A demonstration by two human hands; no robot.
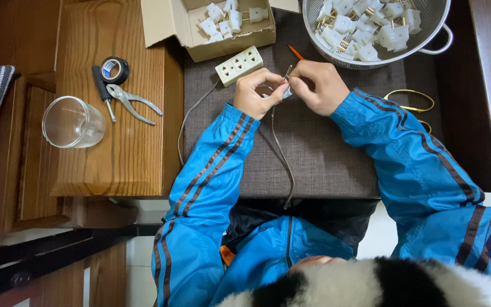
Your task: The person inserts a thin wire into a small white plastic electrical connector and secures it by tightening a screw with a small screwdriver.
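My left hand (255, 91) and my right hand (319, 85) meet over a dark grey mat (325, 153), both pinching a small white plug part (287, 92) with metal prongs. A grey cable (282, 153) runs from that part down toward my body. An orange-handled screwdriver (295, 52) pokes out just above my right hand; whether the hand grips it I cannot tell. A white multi-socket strip (238, 65) lies just above my left hand, with its own cable (191, 113) curving down the mat's left edge.
A cardboard box (166, 23) with several white plugs sits at the top, a metal colander (427, 34) of plugs to its right. Yellow-handled scissors (410, 99) lie right. On the wooden stand (115, 159) left are a glass jar (72, 122), pliers (134, 103), black tape (115, 70) and a screwdriver (102, 91).
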